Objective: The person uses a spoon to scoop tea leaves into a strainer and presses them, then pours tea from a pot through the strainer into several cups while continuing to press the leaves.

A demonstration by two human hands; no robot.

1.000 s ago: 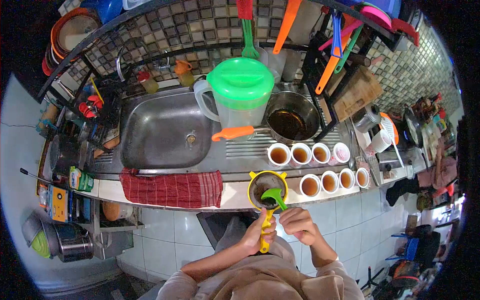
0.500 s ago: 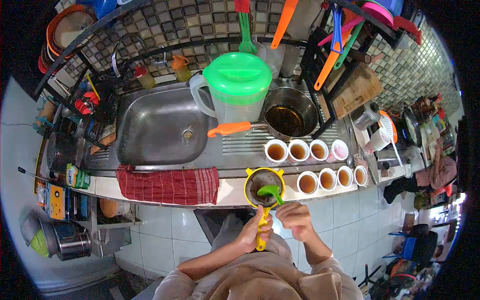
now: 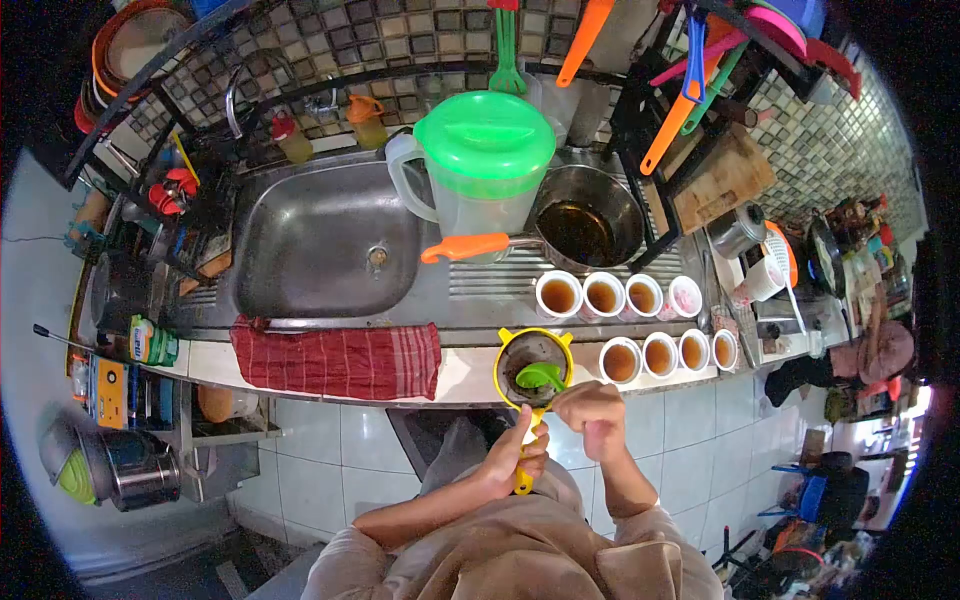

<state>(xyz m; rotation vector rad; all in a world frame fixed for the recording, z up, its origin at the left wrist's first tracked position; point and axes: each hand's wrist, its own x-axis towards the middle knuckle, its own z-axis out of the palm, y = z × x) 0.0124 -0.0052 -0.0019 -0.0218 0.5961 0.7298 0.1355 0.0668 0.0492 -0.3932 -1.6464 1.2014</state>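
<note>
My left hand (image 3: 513,458) is wrapped round the handle of a yellow-rimmed strainer (image 3: 528,352), holding it over the counter's front edge. Dark residue covers the inside of its mesh. The fingers of my right hand (image 3: 592,412) are closed on the handle of a green spoon (image 3: 541,376), whose bowl rests inside the strainer. To the right stand several white cups (image 3: 620,361) of brown liquid in two rows. One cup (image 3: 684,296) at the right end of the back row looks pale inside.
Behind the cups, a pot (image 3: 588,222) with an orange handle holds dark liquid. A green-lidded pitcher (image 3: 484,165) stands between it and the steel sink (image 3: 325,240). A red checked cloth (image 3: 335,360) lies along the front edge. Utensils hang from a rack (image 3: 655,130) above.
The green spoon's bowl has turned and tilted within the strainer, and my right hand has rotated with it. My left hand keeps its hold. The whole view has shifted slightly.
</note>
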